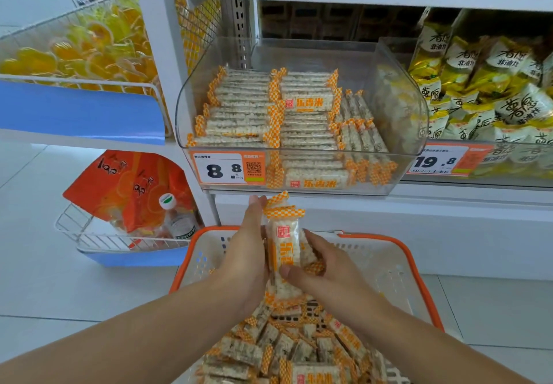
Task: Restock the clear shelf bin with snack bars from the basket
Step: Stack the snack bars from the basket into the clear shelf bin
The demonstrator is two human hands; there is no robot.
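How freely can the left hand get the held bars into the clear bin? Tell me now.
Probably yes. The left hand and right hand hold snack bars just below the clear bin, whose top is open, with room at the back.

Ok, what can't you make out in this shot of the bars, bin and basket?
Head view only:
- How many bars the left hand and right hand hold: the hands cover the stack.
- Basket near end: cut off by the bottom edge.
- Bin lower layers: hidden under the top bars.
- Price tag small print: too small.
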